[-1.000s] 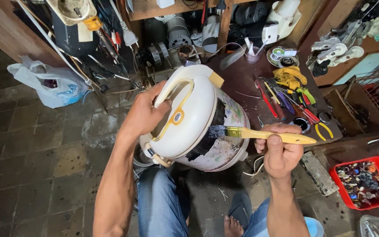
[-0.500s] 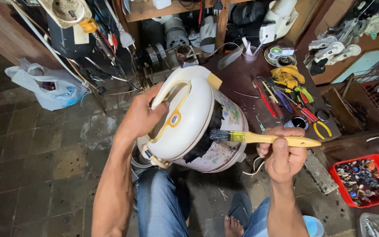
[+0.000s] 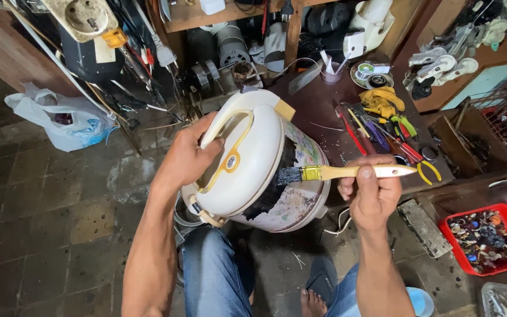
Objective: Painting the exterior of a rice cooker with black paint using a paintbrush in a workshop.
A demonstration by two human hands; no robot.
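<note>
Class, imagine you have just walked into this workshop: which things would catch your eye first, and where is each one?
At the centre, a cream rice cooker lies tipped on its side over the person's knees, the left hand gripping its lid handle. The right hand holds a paintbrush whose dark bristles touch a black patch on the cooker's flowered side. Behind, a dark table carries a jumble of pliers and screwdrivers, and a red tray of small parts sits at the lower right.

Far side of the rice cooker (image 3: 247, 164), out of sight; clear tub (image 3: 506, 300) cut by the corner.
</note>
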